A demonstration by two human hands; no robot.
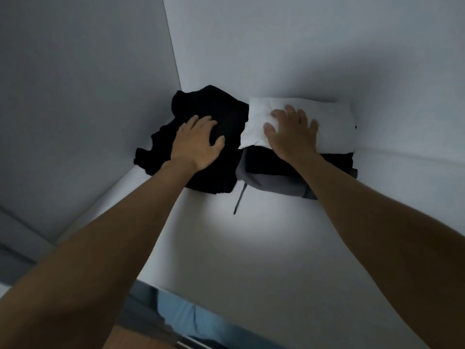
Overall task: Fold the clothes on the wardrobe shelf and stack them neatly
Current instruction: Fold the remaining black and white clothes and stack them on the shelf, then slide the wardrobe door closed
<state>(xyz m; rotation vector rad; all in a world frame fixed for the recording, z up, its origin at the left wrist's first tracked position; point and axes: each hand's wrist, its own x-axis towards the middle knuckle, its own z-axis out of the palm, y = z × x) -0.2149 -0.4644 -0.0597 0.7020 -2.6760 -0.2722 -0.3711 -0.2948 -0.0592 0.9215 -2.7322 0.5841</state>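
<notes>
A crumpled black garment (221,114) lies in the back left corner of the white wardrobe shelf (251,248). My left hand (196,142) rests flat on it, fingers spread. To its right stands a stack: a folded white garment (332,122) on top, a black one (271,159) under it, and a grey hooded piece (274,183) at the bottom. My right hand (292,132) lies flat on the white garment with fingers apart. A grey drawstring (239,200) trails from the stack onto the shelf.
The wardrobe's left side wall (88,96) and back wall (302,46) close in the corner. The shelf's front edge (201,295) runs low in view, with blue cloth (181,313) below it.
</notes>
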